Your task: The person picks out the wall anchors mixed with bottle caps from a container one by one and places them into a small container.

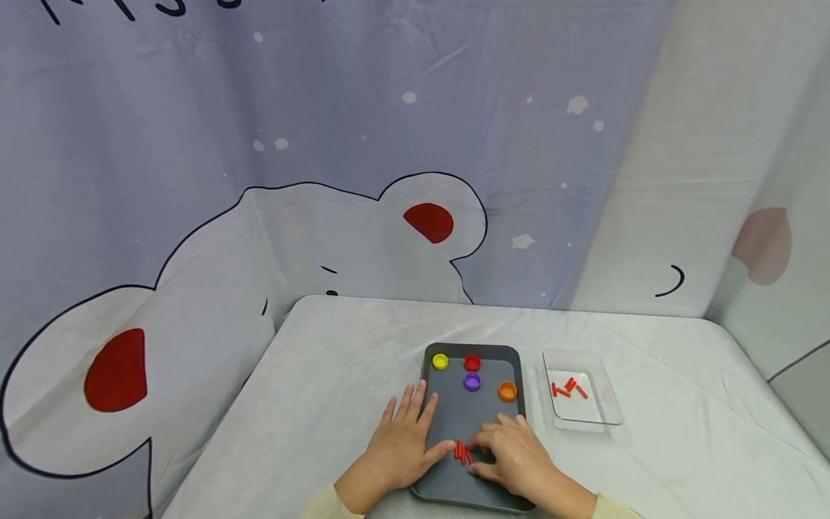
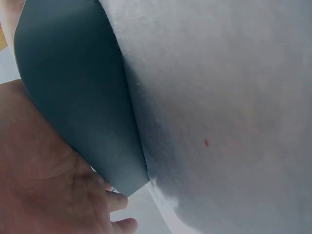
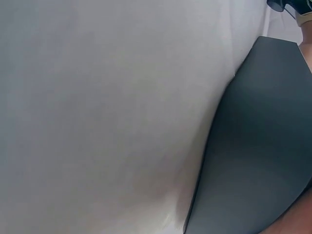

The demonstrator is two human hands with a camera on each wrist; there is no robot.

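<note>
A dark grey tray (image 1: 447, 411) lies on the white-covered table in the head view. My left hand (image 1: 400, 447) spreads over its left edge with straight fingers, the thumb reaching toward short red sticks (image 1: 458, 450) that lie side by side. Across from it, my right hand (image 1: 515, 454) bends over the tray and pinches a tilted red stick (image 1: 470, 457) between thumb and fingertips, just right of the others. The left wrist view shows the left palm (image 2: 44, 170) at the tray's underside (image 2: 83, 97); the right wrist view hides the right fingertips.
Toward the tray's far end stand small round caps: yellow (image 1: 440, 362), red (image 1: 472, 362), purple (image 1: 472, 381) and orange (image 1: 508, 391). A clear plastic box (image 1: 606, 404) with several red sticks (image 1: 570, 385) sits right of the tray. A printed curtain (image 1: 363, 115) hangs behind the table.
</note>
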